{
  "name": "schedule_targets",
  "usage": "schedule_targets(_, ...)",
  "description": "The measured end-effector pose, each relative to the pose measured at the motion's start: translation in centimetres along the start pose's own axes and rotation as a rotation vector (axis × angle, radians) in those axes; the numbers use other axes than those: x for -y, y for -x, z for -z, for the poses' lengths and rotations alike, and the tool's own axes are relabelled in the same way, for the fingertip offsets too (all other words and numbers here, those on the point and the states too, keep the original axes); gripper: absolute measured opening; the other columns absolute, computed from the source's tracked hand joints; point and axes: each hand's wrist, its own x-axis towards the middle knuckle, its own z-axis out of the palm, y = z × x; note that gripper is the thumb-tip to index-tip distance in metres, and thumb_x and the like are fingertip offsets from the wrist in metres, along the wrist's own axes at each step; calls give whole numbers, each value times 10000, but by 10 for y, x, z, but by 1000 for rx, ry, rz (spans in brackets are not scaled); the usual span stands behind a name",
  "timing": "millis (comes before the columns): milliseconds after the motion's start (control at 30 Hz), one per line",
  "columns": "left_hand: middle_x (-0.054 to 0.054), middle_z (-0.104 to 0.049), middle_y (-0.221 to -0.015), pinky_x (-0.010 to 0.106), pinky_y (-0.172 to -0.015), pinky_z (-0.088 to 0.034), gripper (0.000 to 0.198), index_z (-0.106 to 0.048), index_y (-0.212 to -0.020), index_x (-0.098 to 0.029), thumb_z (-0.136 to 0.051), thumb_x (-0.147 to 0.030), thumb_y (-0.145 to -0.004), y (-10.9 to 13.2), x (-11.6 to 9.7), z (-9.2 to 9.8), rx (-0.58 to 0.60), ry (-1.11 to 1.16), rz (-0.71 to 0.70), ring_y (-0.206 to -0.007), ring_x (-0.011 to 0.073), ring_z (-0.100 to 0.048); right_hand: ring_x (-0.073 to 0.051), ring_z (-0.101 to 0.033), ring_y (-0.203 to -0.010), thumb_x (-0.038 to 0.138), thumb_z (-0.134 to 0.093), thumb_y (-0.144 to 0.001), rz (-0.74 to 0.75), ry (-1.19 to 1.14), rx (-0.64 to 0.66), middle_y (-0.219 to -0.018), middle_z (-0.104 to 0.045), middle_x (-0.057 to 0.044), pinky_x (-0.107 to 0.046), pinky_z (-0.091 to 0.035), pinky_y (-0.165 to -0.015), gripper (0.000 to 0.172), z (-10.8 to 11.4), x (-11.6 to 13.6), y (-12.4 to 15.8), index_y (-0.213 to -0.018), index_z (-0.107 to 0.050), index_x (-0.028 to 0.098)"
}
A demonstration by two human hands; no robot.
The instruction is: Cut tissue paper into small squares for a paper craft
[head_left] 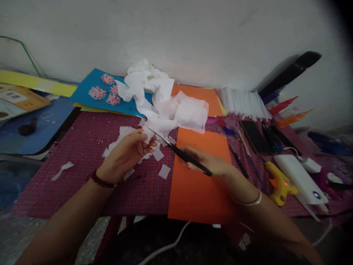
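Between the thumb and fingers of my left hand (pixel 135 147) is a small piece of white tissue paper (pixel 149 135). My right hand (pixel 205 160) is closed round the black handles of a pair of scissors (pixel 179 151). The scissor blades point up and left, at the edge of the held tissue. Beneath and around the left hand lie several small cut tissue squares (pixel 164 171). A crumpled length of white tissue (pixel 149 84) is heaped just beyond the hands. Under my right hand rests an orange paper sheet (pixel 200 195).
Red-speckled paper flowers (pixel 97 93) lie on blue paper (pixel 88 82) at the back left. To the right are a phone (pixel 255 136), a yellow glue gun (pixel 280 182), a white power bank (pixel 300 178) and a bundle of clear glue sticks (pixel 244 103). A wall stands behind the table.
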Motion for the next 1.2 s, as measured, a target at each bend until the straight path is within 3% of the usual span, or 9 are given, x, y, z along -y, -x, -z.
schedule_targets(133, 26, -752, -900, 170, -585, -534, 133, -577, -684, -185, -686, -111, -703, 1, -7, 2, -137, 133, -149, -690, 99, -657, -178, -486, -844, 623, -609, -916, 16, -15, 14, -1002, -532, -62, -329, -472, -775, 602, 5, -2, 2, -1294, -543, 159)
schedule_targets(200, 5, -741, -916, 160, -604, -529, 134, -576, -683, -184, -681, -109, -720, 2, -9, 4, -151, 127, -205, -688, 80, -634, -159, -487, -793, 678, -591, -905, 56, -44, 68, -950, -530, -50, -297, -461, -704, 626, 6, -6, 2, -1235, -565, 147)
schedule_targets(367, 77, -721, -1009, 242, -596, -530, 106, -618, -690, -162, -688, -182, -613, 4, -3, 2, 49, 24, -105, -670, 119, -624, -126, -512, -707, 739, -535, -903, 174, -274, 179, -904, -567, -50, -256, -445, -622, 691, 0, -21, 0, -1210, -577, 121)
schedule_targets(467, 77, -693, -900, 288, -673, -549, 135, -621, -709, -175, -683, -198, -591, 6, 1, -3, 74, -28, -60, -736, 158, -644, -109, -471, -625, 738, -509, -912, 228, -490, 243, -843, -564, -33, -247, -400, -570, 698, -11, -30, -3, -1240, -579, 126)
schedule_targets(567, 26, -631, -765, 298, -758, -556, 136, -567, -652, -187, -685, -185, -583, 5, 3, -3, 18, -8, -121, -758, 150, -636, -110, -448, -601, 758, -539, -876, 197, -616, 260, -798, -548, -14, -251, -371, -556, 719, -18, -33, -5, -1237, -591, 137)
schedule_targets(667, -8, -584, -674, 265, -696, -538, 147, -556, -611, -183, -698, -169, -576, 0, 2, 1, -43, 20, -171, -682, 121, -596, -116, -451, -606, 750, -534, -883, 170, -659, 212, -783, -531, -3, -246, -358, -545, 707, -15, -30, -4, -1264, -567, 155)
schedule_targets(867, -42, -574, -667, 186, -535, -425, 183, -620, -650, -172, -788, -156, -579, -3, -4, 6, -263, -88, -250, -596, 68, -506, -130, -501, -701, 674, -572, -922, 125, -269, 101, -883, -541, -44, -258, -421, -612, 593, 8, -11, 9, -1172, -560, 137)
schedule_targets(1000, -39, -566, -659, 188, -536, -432, 191, -622, -637, -168, -799, -188, -566, 1, -5, 3, -227, -108, -229, -589, 71, -501, -123, -467, -729, 636, -636, -903, -9, -82, 93, -897, -503, -35, -249, -431, -622, 592, 13, -5, 11, -1191, -557, 125)
schedule_targets(1200, -44, -519, -619, 191, -528, -426, 182, -596, -607, -169, -776, -190, -590, 4, -1, -1, -157, -219, -152, -538, 61, -459, -141, -464, -757, 622, -674, -870, -57, -33, 70, -897, -495, -34, -275, -420, -625, 612, 9, -6, 7, -1231, -566, 140)
